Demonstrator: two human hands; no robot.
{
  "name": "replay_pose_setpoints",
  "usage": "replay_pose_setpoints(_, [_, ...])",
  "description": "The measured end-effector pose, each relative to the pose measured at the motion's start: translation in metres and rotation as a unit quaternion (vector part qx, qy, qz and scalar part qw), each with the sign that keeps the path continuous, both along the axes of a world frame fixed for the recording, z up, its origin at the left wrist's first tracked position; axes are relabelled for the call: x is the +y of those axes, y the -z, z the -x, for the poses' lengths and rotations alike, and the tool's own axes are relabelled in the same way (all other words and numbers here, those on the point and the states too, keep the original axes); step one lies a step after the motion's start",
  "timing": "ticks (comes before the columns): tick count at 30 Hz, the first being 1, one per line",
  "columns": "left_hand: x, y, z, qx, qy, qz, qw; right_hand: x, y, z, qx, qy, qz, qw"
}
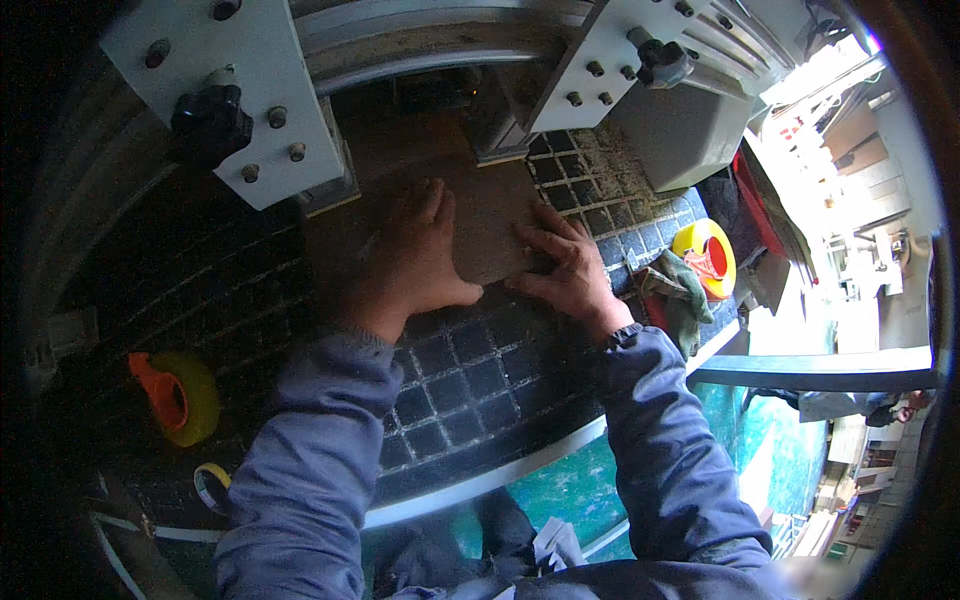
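A flat brown board lies on the black, grid-grooved table of a machine, and its far end runs into shadow under the frame. My left hand rests on the left part of the board, fingers pointing away from me and thumb stretched out to the right. At the board's right edge, my right hand has its fingers spread, the tips touching the board. Neither hand is closed around anything. Some fingers of the left hand are hard to make out in the dim light.
Two pale metal brackets with black knobs, one left and one right, stand over the board. Rolls of yellow tape with orange cores lie left and right. A smaller roll, a crumpled cloth and sawdust are on the table.
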State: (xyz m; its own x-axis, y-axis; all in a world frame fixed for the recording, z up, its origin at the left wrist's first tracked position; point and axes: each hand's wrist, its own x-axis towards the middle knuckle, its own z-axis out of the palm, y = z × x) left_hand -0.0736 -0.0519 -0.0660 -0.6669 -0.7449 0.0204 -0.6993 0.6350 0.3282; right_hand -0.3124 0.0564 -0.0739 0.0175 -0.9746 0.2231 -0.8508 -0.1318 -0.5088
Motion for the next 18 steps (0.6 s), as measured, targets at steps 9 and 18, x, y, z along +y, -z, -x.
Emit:
replay_pose_setpoints(9, [0.015,0.006,0.02,0.056,0.021,0.014,0.998,-0.002,0.004,0.001,-0.041,0.004,-0.003,0.999])
replay_pose_setpoints(18, [0.013,0.014,0.024,0.042,0.018,0.023,0.999,0.001,0.0,0.016,-0.051,-0.026,-0.021,0.998])
